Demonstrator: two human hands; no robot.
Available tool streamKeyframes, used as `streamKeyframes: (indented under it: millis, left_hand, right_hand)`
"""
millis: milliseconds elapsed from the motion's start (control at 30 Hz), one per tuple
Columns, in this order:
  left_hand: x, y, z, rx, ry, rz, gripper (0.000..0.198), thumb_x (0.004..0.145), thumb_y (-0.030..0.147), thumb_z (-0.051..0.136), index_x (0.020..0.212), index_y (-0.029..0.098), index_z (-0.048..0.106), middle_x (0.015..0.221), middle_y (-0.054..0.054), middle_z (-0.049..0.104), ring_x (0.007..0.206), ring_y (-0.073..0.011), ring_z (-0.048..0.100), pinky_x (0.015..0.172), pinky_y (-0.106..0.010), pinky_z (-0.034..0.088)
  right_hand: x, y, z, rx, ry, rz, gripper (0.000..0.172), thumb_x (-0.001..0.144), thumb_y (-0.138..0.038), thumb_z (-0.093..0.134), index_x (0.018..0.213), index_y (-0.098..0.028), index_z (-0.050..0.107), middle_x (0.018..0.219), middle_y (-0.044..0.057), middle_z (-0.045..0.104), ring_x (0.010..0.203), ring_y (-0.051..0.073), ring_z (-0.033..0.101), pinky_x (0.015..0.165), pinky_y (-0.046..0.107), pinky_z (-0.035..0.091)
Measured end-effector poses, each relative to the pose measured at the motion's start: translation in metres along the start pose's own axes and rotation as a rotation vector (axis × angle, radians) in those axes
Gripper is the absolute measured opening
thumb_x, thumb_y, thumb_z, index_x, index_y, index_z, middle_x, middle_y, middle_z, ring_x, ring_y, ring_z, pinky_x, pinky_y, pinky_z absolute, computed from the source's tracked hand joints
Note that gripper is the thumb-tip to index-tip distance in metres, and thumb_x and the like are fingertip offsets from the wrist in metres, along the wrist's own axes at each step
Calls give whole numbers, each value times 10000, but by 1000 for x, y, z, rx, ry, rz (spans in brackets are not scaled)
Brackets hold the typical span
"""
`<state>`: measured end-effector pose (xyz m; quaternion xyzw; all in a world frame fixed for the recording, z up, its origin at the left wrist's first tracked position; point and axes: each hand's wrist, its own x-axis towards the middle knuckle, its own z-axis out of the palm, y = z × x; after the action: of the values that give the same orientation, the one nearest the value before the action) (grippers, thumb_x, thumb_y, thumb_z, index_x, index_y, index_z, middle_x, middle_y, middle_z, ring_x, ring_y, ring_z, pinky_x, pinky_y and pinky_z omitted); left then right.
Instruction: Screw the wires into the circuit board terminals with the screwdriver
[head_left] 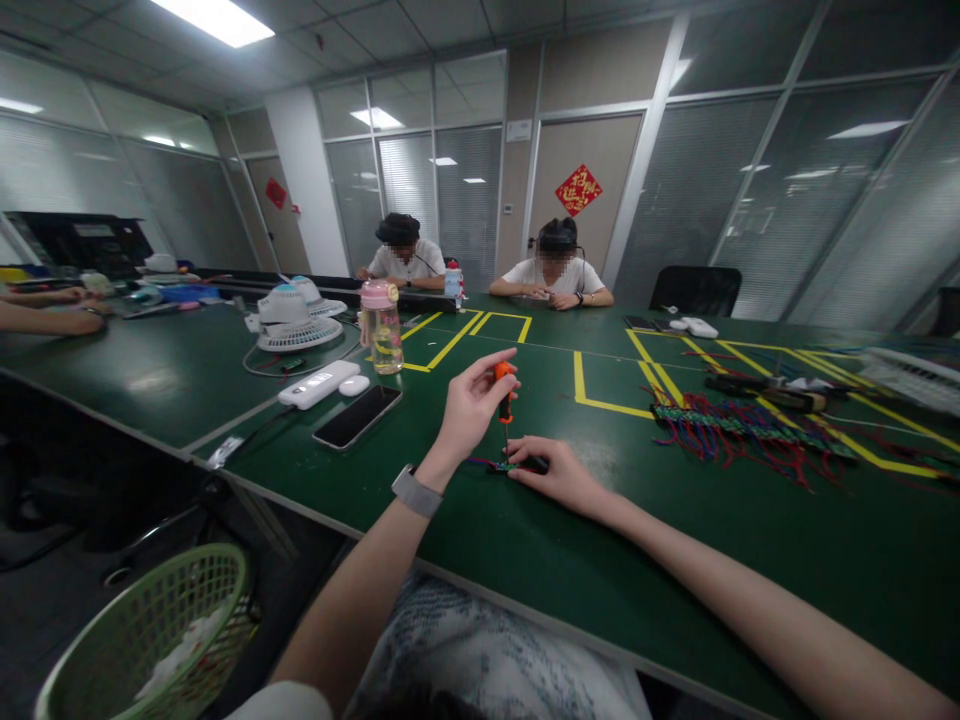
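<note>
Orange plastic forms the handle of a small screwdriver (504, 385), which stands upright with its thin metal shaft pointing down, pinched near the top by the fingertips of the left hand (471, 408); a grey band circles that wrist. Its tip meets a small dark connector piece (511, 466) trailing thin coloured wires, which lies flat on the table directly under the left hand. The right hand (561, 476) rests low beside it, fingertips pressing the piece down. They work on a matt dark green table top (525, 560) marked with yellow tape outlines. Left of the hands lie a glossy black phone (358, 416) and a clear pink-capped bottle (380, 327); to the right, a heap of red-and-blue wired strips (750, 432). Beyond, two seated people work before frosted glass partitions.
</note>
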<state>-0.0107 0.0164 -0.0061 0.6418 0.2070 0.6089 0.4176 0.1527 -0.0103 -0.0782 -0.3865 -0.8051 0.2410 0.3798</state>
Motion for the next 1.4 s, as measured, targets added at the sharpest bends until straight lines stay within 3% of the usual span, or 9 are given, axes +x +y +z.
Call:
streamKeyframes:
  millis: [100,200,333,467,700,867,1033,1233,1400]
  left_hand:
    - [0,2,-2,127,19,58,273,807,300,633,1058,204,676,1065,-62,617,923,-151,603,788,-251,501]
    - [1,1,-1,-23,-43,30,305,886,304,506,1154,225,629,1236,-80,573,1082,-196,578,867,-309,504]
    - [0,0,2,-132,-23,-43,418,838,290,581,1246,205,547,1143,-96,631,940,-195,647,769,-333,553]
    - [0,2,0,38,87,0,341,761,277,677,1085,172,652,955,-56,662,783,-134,634,686,-251,536]
    - [1,0,1,-128,-64,-14,344,878,305,522,1197,201,599,1142,-93,633,923,-175,645,814,-333,536]
    - [0,2,1,16,18,10,326,780,289,664,1086,179,652,985,-63,666,835,-150,636,741,-274,530]
    - [0,1,0,-26,-48,31,295,869,313,542,1125,215,651,1179,-78,619,1031,-183,606,879,-311,497]
    - [0,2,0,10,20,5,331,791,291,653,1107,190,652,1003,-66,663,834,-156,647,750,-285,526]
    - [1,0,-1,15,-16,52,266,860,321,558,1078,223,675,1165,-72,612,1018,-182,604,856,-298,498]
  right_hand:
    - [0,0,0,2,3,-4,80,746,-199,685,820,-180,707,1008,98,707,1039,241,642,918,416,499]
    - [0,1,0,2,-1,2,79,747,-201,686,819,-177,708,1005,102,707,1036,241,644,918,416,500]
    - [0,1,1,3,1,1,72,746,-196,684,812,-182,708,1003,96,708,1032,238,645,919,417,500]
    - [0,1,1,-2,5,-4,77,749,-197,683,821,-185,707,1008,93,708,1035,237,643,916,416,500]
    - [0,1,1,4,5,2,67,744,-188,681,807,-181,703,1002,92,707,1029,232,646,917,409,501]
    - [0,0,1,6,2,10,73,744,-183,680,810,-184,709,1000,93,709,1032,234,644,916,412,502]
    - [0,-1,1,5,7,12,67,742,-192,682,802,-185,709,995,89,711,1032,239,645,916,410,504]
    - [0,-2,0,1,-2,18,76,742,-187,683,812,-173,710,1006,99,709,1042,243,641,922,407,499]
    - [-1,-1,0,7,-3,5,77,747,-190,680,817,-175,709,1012,96,707,1042,243,640,913,400,502]
